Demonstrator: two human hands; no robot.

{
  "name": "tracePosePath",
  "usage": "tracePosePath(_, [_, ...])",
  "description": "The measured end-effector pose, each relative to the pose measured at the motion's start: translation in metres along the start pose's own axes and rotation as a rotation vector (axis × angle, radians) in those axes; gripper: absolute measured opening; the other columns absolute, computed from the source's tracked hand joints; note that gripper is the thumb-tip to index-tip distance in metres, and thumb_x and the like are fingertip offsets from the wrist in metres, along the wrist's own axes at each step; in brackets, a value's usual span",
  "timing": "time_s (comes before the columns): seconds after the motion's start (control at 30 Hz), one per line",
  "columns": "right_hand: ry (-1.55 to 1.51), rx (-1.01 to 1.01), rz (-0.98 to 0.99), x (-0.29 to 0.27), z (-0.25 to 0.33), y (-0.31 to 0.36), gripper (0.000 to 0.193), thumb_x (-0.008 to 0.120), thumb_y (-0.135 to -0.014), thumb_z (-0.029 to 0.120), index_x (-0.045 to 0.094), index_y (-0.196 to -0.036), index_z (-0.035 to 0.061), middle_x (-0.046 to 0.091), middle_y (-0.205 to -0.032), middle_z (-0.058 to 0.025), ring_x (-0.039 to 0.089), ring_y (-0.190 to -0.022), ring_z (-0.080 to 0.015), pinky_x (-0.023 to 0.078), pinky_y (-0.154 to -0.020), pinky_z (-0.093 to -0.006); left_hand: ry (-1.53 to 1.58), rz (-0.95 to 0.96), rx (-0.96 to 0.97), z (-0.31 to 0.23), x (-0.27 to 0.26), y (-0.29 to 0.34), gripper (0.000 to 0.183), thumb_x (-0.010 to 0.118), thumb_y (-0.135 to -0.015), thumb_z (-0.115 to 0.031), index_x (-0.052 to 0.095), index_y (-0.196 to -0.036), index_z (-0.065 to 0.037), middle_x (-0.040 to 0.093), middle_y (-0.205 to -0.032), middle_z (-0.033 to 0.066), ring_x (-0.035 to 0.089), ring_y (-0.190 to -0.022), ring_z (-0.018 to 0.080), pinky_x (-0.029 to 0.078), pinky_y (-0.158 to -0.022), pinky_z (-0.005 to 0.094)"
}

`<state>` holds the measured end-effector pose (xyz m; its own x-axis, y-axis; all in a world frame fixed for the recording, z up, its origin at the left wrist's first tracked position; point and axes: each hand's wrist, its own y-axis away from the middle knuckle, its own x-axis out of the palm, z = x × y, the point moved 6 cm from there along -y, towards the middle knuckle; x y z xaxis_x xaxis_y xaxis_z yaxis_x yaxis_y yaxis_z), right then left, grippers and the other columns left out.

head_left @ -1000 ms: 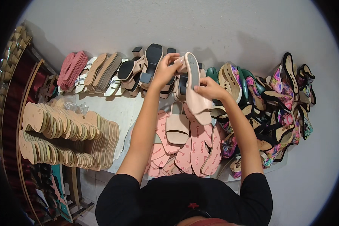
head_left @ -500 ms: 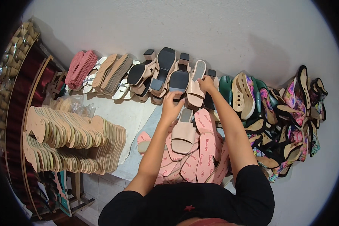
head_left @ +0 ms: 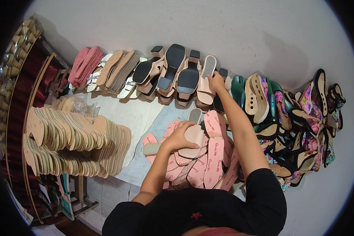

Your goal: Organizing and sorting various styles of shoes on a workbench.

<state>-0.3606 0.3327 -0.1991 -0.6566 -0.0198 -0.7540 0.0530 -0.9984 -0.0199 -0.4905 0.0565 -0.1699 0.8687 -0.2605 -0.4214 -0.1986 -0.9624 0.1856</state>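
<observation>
At far left stands a dark wood rack (head_left: 11, 118) w/ bagged items along its edge, and beside it two long rows of tan insoles (head_left: 70, 143) stand on edge, packed tight, on a pale sheet (head_left: 139, 114). Above them, along the wall, lies a stack of pink soles (head_left: 84, 65), then white sandals (head_left: 98, 76) and beige soles (head_left: 118, 70), all leaning one on another. Next come the block-heel sandals w/ black soles (head_left: 177, 74), turned sole up in a row. In the middle, the left hand (head_left: 181, 135) is curled around a beige heeled sandal (head_left: 192, 135); fingers wrap over its top, thumb side under, so it has a firm hold, and the sandal rests just above the pile of pink insoles (head_left: 208, 161) that lie flat and overlapping near the person's body. The right hand (head_left: 216, 82) is stretched to the row by the wall and its fingers are closed on the edge of a pale pink sandal (head_left: 206, 78), which stands upright betw. the black-soled ones and a dark shoe. At right is a big heap of green wedges (head_left: 255, 96) and floral strappy sandals (head_left: 306, 118), mixed colours, touching each other, up to the picture's rim.
</observation>
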Motion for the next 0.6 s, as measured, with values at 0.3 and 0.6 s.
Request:
tracePosePath(0.3, [0.193, -0.002, -0.01, -0.036, 0.011, 0.026, 0.056, 0.063, -0.071, 0.044, 0.052, -0.108, 0.004, 0.039, -0.118, -0.0253, 0.034, -0.114, -0.0417, 0.035, -0.09, -0.0484, 0.047, -0.104, 0.075, -0.012, -0.002, 0.001, 0.084, 0.079, -0.041, -0.016, 0.047, -0.119, -0.006, 0.046, -0.115, 0.0114, 0.044, -0.109, 0.0282, 0.038, -0.093, 0.0344])
tracePosePath(0.6, [-0.108, -0.078, 0.916, -0.065, 0.038, 0.139, 0.045, 0.051, -0.085, 0.041, 0.055, -0.102, -0.0013, 0.061, -0.087, -0.0084, 0.057, -0.074, -0.0135, 0.046, -0.062, -0.0267, 0.116, -0.342, 0.178, -0.043, -0.015, 0.02, 0.078, 0.078, -0.04, -0.008, 0.052, -0.114, -0.006, 0.048, -0.105, 0.0078, 0.049, -0.102, 0.0228, 0.041, -0.09, 0.0308])
